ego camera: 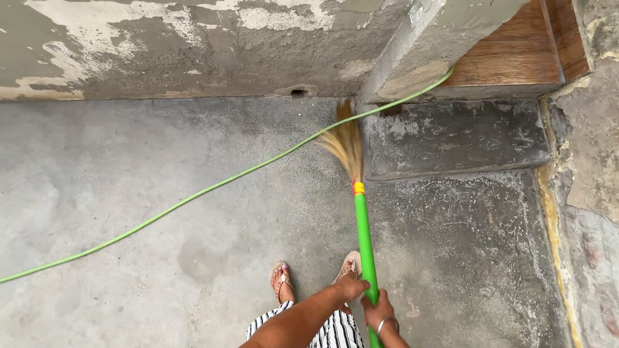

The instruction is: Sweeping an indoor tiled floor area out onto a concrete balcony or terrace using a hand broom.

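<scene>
Broom (361, 212) stood near upright before feet, green handle gripped by both hands: left hand (353, 287) closed round it above, right hand (378, 312) closed below (bangle on wrist), stacked for leverage. Bristles (345, 143) splayed on concrete floor (161, 258) at step (451, 135) edge, crossing green hose (193, 193), reaching grit there.

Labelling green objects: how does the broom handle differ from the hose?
The broom handle is thick, straight and held off the floor by both hands; the hose is thin, curving and lies along the concrete. The handle ends in straw bristles; the hose runs out of frame. Both are bright green.
</scene>
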